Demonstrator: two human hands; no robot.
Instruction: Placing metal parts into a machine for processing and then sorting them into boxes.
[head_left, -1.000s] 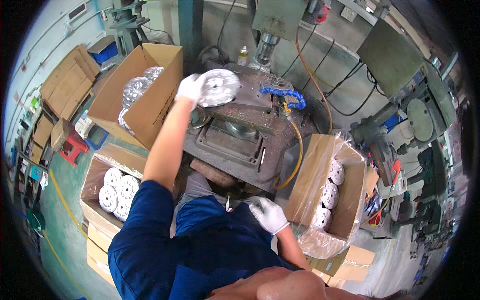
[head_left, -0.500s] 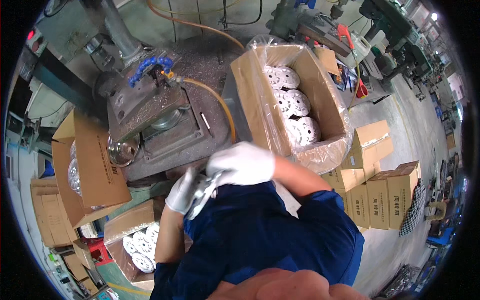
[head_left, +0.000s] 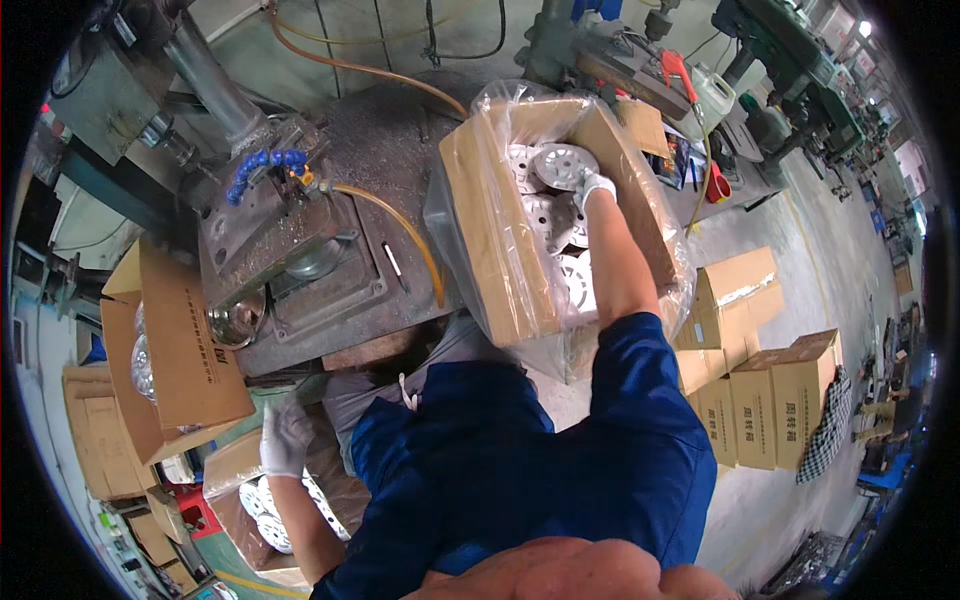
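My right hand (head_left: pixel 597 187), in a white glove, reaches into the large plastic-lined carton (head_left: pixel 497 215) in front of me. Its fingers are closed on the edge of a round slotted metal disc (head_left: pixel 563 165), tilted over the stacks. Several similar white-silver discs (head_left: pixel 540 215) lie in the same carton. My left hand (head_left: pixel 287 438), also gloved, is above the lower-left carton (head_left: pixel 228 470) and slightly blurred. Its fingers look stretched out, and no disc shows in it. Slotted discs (head_left: pixel 268 515) lie in that carton, partly hidden by my left forearm.
A metal press table (head_left: pixel 330 335) carries a die block, a blue jointed coolant hose (head_left: pixel 265 165) and a shiny metal bowl-like part (head_left: pixel 237 318). Another carton (head_left: pixel 190 350) with shiny parts stands left. Stacked cartons (head_left: pixel 760 400) are on the right, and a drill machine stands beyond.
Both hands were together at my waist around metal discs. My right hand has moved forward into the large carton with a disc; my left has moved down and left, over the lower carton.
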